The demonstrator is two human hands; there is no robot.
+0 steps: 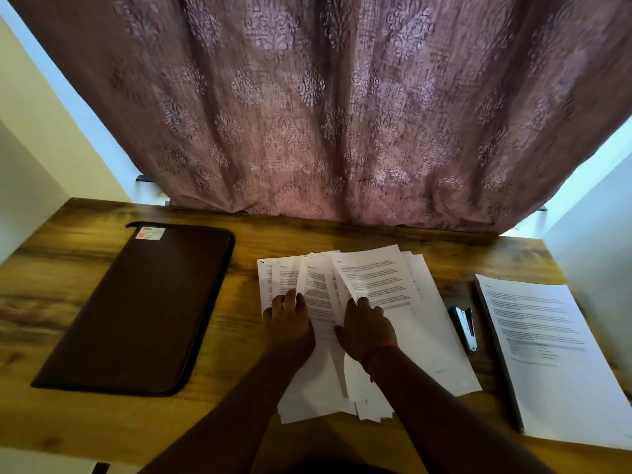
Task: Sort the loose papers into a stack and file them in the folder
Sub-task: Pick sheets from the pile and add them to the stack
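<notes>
The loose papers (369, 323) lie fanned and overlapping in the middle of the table (239, 422), so by the look of it the sorting has barely begun. The left hand (289, 323) and right hand (367, 325) rest on the fan near each other, fingers spread flat and gripping nothing. The folder (136, 309) lies closed well to the left, and squaring the sheets and filing them remain.

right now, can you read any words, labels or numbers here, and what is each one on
None can be read.
Sticker on the closed dark folder: print too small.
Fanned loose papers: printed text blurred.
Neat paper stack on the right: text blurred.
Stapler: no marking visible.
</notes>
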